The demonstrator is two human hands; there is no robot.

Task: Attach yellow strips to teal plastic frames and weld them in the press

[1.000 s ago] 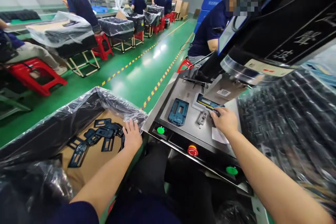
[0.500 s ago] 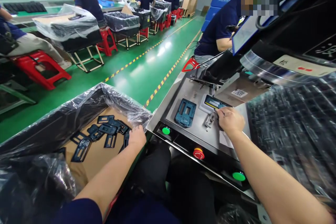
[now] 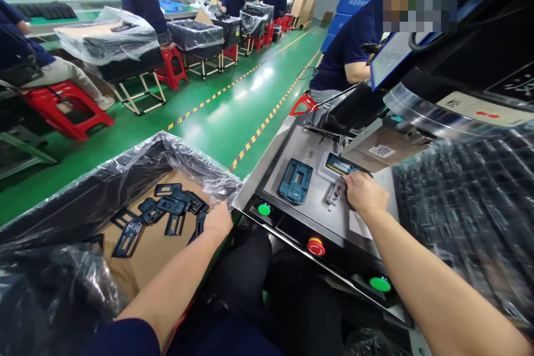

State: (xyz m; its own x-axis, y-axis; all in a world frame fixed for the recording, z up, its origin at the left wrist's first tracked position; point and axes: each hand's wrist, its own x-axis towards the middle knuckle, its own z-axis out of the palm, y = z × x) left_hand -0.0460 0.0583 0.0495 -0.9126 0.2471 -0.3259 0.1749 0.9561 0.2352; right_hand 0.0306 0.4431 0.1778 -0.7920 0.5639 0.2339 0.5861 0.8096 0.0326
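Note:
My right hand [image 3: 367, 196] is closed, its fingertips pinching the near end of a dark blue-green plastic frame [image 3: 336, 162] at a pale holder on the press's metal plate. A small metal bracket [image 3: 334, 193] is just left of those fingers. Farther left lies a second dark plastic frame [image 3: 296, 181], flat and with cut-out windows. My left hand [image 3: 218, 221] is at the right rim of the plastic-lined bin [image 3: 161, 142]. Its fingers are mostly hidden, and a partly covered dark piece shows beside them. Several loose dark frames [image 3: 172, 204] lie on cardboard in the bin.
Along the press's front edge sit two green buttons [image 3: 263, 209] and a red emergency stop [image 3: 316, 246]. The press head [image 3: 417, 100] overhangs the plate. Stacked clear trays [image 3: 463, 206] stand at right. A co-worker [image 3: 346, 55] sits beyond the press; others work at far benches.
My view has shifted slightly. The fingers of my right hand sit a little lower at the frame's near end. My left hand stays at the bin rim. A co-worker at far left has moved.

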